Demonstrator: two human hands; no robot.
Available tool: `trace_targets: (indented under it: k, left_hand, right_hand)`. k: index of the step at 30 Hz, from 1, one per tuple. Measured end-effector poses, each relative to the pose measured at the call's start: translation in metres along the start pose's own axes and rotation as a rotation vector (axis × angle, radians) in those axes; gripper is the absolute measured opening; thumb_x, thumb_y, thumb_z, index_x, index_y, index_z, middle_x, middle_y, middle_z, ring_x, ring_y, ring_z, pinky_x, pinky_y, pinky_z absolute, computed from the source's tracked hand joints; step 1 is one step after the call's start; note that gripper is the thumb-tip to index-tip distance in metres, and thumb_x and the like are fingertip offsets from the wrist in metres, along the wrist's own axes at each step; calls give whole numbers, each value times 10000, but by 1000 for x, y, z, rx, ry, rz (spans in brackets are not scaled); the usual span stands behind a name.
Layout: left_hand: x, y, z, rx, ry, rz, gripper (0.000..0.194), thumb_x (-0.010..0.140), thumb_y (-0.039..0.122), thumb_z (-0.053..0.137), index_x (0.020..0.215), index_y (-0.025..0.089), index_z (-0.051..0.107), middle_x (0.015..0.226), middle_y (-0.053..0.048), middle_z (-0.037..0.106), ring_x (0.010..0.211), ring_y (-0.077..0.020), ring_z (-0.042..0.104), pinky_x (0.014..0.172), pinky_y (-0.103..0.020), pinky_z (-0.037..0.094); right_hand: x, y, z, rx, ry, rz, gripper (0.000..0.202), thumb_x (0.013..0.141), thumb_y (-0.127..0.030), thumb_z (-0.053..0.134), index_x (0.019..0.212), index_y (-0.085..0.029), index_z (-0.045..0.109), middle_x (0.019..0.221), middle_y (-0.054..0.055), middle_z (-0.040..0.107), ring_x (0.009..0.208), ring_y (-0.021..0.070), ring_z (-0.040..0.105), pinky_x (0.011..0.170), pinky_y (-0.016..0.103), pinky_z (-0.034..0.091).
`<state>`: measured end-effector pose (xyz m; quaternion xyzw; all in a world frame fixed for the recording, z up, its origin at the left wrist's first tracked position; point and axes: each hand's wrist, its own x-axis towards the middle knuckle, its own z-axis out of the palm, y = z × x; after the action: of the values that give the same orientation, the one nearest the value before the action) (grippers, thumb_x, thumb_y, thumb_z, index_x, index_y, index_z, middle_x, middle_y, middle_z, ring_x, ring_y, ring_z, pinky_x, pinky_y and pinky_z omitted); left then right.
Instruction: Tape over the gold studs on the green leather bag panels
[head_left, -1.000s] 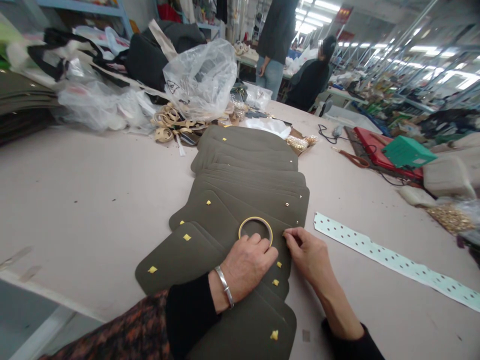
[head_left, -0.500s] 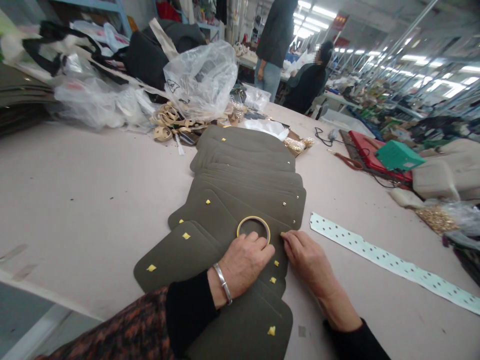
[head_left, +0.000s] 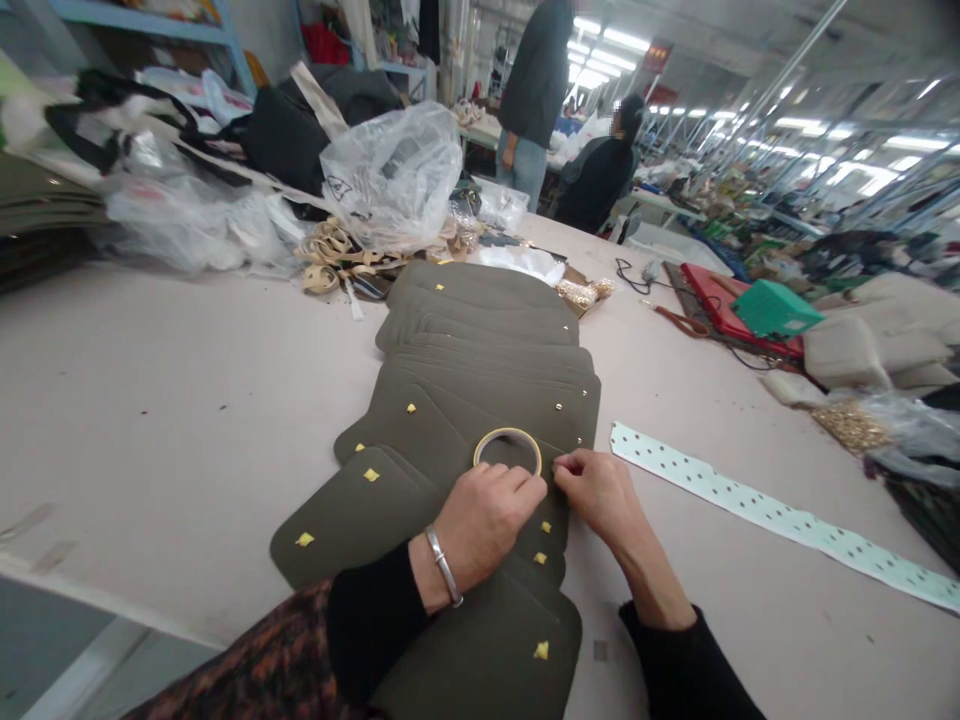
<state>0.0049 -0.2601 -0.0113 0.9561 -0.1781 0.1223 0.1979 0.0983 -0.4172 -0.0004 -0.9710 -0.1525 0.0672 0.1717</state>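
Overlapping dark olive panels point(head_left: 480, 370) run up the middle of the table, with small yellow tape pieces point(head_left: 371, 475) stuck on several of them. My left hand point(head_left: 491, 515), a silver bangle at its wrist, is closed on the near edge of a yellow tape roll point(head_left: 508, 434), which is held over the panels. Just right of the roll, my right hand point(head_left: 596, 490) pinches at the right edge of a panel. Its thumb and index finger are pressed together; what lies between them is too small to make out.
A pale green dotted strip point(head_left: 720, 485) lies to the right. Clear plastic bags point(head_left: 394, 175) and beige straps point(head_left: 330, 250) are heaped at the back left. A green box point(head_left: 778, 306) rests on a red item point(head_left: 712, 295). Two people point(head_left: 534, 90) are beyond the table.
My right hand has lifted slightly, its fingertips now drawn into a tighter pinch. My left hand still holds the roll. The whole view has shifted a little.
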Motion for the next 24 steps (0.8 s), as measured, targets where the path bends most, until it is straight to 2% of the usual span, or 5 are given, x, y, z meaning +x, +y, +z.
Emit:
trace_targets:
  k: [5,8,11,16,24]
  left_hand:
    - [-4,-3,-24,-278,197,13,149,969,196,427,1049,202,553,912,-1,672,854,-132,652,785,-243,532]
    - [-6,-3,-31,-359,270,40,236,964,209,453,1192,206,515,1096,-13,677,1015,-122,647,891,-228,526]
    - [-9,-2,-31,-350,234,38,442,959,203,461,1385,202,347,1294,-48,592,1140,-134,595,971,-254,500]
    - [-13,2,-24,-295,152,-1,484,944,180,474,1394,167,299,1262,-81,609,1105,-173,621,942,-287,524]
    - [-14,-4,-21,-267,41,-46,287,946,163,437,1228,193,394,1006,-29,670,893,-181,682,751,-294,567]
  right_hand:
    - [-26,2,-5,27,-129,-179,222,774,-158,516,664,-210,701,654,28,704,624,176,641,569,263,416]
    - [-40,0,-10,201,23,-262,187,844,-216,527,852,-208,714,789,36,727,681,170,655,621,272,468]
    - [-51,-9,-15,402,223,-431,176,869,-206,547,995,-205,671,904,37,713,756,147,652,687,264,504]
    - [-58,-22,-15,359,299,-705,194,860,-82,528,1003,-176,617,937,59,673,873,151,625,780,281,506]
    - [-55,-16,-7,297,368,-714,148,818,-53,536,857,-183,597,745,6,635,659,110,596,621,231,484]
